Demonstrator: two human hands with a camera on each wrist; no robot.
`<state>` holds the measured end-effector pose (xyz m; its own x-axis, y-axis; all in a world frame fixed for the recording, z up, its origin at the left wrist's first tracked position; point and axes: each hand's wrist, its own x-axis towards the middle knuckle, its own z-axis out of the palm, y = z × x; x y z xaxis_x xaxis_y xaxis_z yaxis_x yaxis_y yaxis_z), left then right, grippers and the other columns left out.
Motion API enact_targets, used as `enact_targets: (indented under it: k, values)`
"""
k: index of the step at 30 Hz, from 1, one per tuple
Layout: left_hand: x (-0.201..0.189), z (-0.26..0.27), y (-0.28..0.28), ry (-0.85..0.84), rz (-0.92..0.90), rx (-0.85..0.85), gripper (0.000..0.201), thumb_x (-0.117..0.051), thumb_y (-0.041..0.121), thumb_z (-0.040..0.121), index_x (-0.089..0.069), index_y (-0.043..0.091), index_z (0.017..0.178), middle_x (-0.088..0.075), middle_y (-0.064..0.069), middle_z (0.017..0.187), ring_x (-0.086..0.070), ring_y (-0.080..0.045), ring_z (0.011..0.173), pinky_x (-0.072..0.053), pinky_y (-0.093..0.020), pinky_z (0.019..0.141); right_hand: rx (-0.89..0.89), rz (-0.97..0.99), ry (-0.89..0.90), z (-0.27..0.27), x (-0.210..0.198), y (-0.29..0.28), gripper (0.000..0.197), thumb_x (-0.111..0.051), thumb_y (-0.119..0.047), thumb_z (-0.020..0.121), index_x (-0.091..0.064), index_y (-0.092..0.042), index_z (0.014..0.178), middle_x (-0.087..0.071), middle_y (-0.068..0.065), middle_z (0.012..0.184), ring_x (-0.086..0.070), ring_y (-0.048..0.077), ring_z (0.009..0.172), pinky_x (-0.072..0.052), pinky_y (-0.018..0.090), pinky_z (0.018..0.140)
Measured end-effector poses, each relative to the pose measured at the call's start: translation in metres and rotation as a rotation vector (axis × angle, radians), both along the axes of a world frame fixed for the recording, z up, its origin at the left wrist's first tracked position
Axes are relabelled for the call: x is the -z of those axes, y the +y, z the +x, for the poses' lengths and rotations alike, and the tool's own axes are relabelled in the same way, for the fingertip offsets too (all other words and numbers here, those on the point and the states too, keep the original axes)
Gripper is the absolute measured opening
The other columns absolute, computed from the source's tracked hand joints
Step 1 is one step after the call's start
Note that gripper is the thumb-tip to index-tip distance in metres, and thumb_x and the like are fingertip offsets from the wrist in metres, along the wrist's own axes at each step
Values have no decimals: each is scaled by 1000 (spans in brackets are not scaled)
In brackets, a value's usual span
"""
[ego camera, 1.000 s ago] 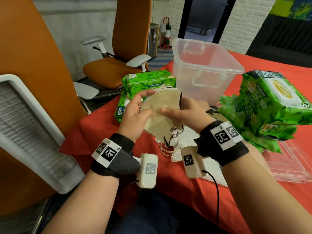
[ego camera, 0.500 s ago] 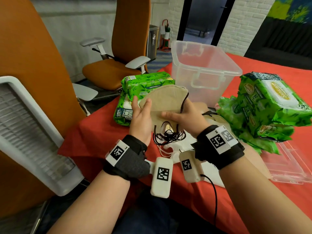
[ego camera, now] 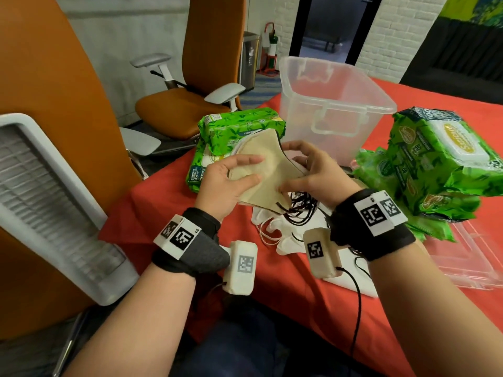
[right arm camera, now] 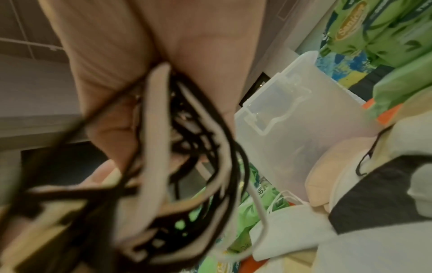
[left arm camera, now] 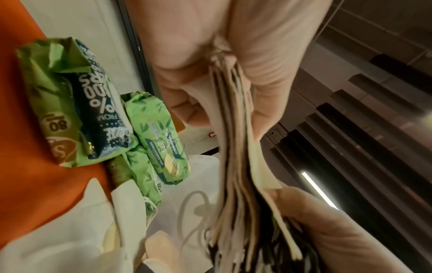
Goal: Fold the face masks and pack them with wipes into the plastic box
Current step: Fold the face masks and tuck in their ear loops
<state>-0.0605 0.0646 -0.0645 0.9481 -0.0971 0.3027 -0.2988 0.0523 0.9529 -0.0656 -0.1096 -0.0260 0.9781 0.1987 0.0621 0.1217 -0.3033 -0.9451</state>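
A stack of beige masks (ego camera: 261, 170) is held above the worktop (ego camera: 163, 202), pinched at one end by the left hand (ego camera: 228, 186) and at the other by the right hand (ego camera: 315, 175), black ear loops (ego camera: 299, 210) dangling. The folding step appears in hand. Next, the loops should be tucked and the stack carried into the plastic box (ego camera: 337, 104), seemingly unfilled, behind it.

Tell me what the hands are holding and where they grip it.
Both hands hold a stack of beige masks: the left hand pinches its left edge, the right hand its right end, where black ear loops dangle.
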Motion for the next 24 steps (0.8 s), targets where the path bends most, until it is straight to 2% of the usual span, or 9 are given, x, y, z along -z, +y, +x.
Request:
enact_targets:
  k: [4, 8, 11, 15, 18, 20, 21, 22, 24]
  values:
    - [3, 7, 8, 35, -66, -100, 37, -66, -12, 73, -65, 26, 77, -68, 25, 75, -59, 11, 86, -43, -18, 94, 194, 97, -13, 3, 4, -9, 53, -58, 16, 62, -56, -21, 102, -49, 3, 65, -45, 6, 49, -41, 17, 51]
    - [2, 8, 10, 9, -60, -129, 33, -62, -7, 67, -65, 25, 76, -67, 28, 73, -58, 15, 84, -42, -6, 80, 170, 124, 60, -1, 9, -6, 41, -54, 4, 54, -59, -18, 87, -56, 9, 71, -49, 12, 53, -44, 20, 53]
    - [3, 6, 10, 7, -42, -144, 36, -58, -10, 69, -65, 24, 79, -67, 30, 74, -58, 16, 85, -44, -8, 83, 172, 126, 74, 1, 10, -5, 34, -54, 3, 52, -59, -15, 80, -57, 10, 71, -50, 17, 58, -47, 21, 55]
    - [6, 8, 20, 0, -15, -169, 44, -54, -17, 71, -67, 23, 85, -66, 24, 86, -57, 16, 88, -43, -18, 93, 49, -4, 90, 3, 16, -7, 33, -64, 11, 67, -58, -16, 84, -62, 9, 71, -54, 16, 57, -48, 23, 54]
    - [12, 10, 28, 15, 46, -167, 44, -53, -14, 71, -67, 26, 82, -65, 19, 88, -57, 14, 82, -42, -10, 82, 72, -76, 121, 8, 13, -11, 17, -64, -2, 81, -60, -18, 82, -62, -4, 60, -54, 5, 48, -41, 17, 46]
    - [18, 10, 32, 54, 71, -144, 42, -53, -6, 70, -69, 32, 76, -67, 20, 81, -55, 5, 72, -40, -8, 67, 138, -244, 104, 17, 14, -20, 3, -64, -22, 85, -63, -22, 82, -66, -1, 71, -58, 6, 58, -40, 14, 50]
    - [22, 11, 34, 73, 87, -131, 41, -52, -1, 69, -70, 35, 72, -68, 18, 78, -52, -1, 70, -38, -9, 63, 140, -447, 75, 24, 16, -26, 4, -64, -29, 84, -66, -25, 84, -69, 0, 79, -60, 8, 65, -42, 16, 56]
    - [25, 11, 35, 93, 97, -120, 40, -50, 4, 67, -72, 37, 70, -68, 14, 78, -48, -6, 70, -35, -12, 60, 106, -685, 78, 30, 20, -30, 10, -65, -32, 83, -69, -25, 90, -70, 0, 88, -59, 9, 74, -43, 20, 65]
    - [29, 12, 37, 134, 95, -105, 42, -47, 11, 63, -72, 43, 73, -62, -6, 82, -42, -13, 74, -30, -19, 60, -18, -1060, 219, 35, 31, -31, 32, -66, -26, 83, -64, -19, 114, -60, 0, 102, -53, 14, 92, -38, 21, 78]
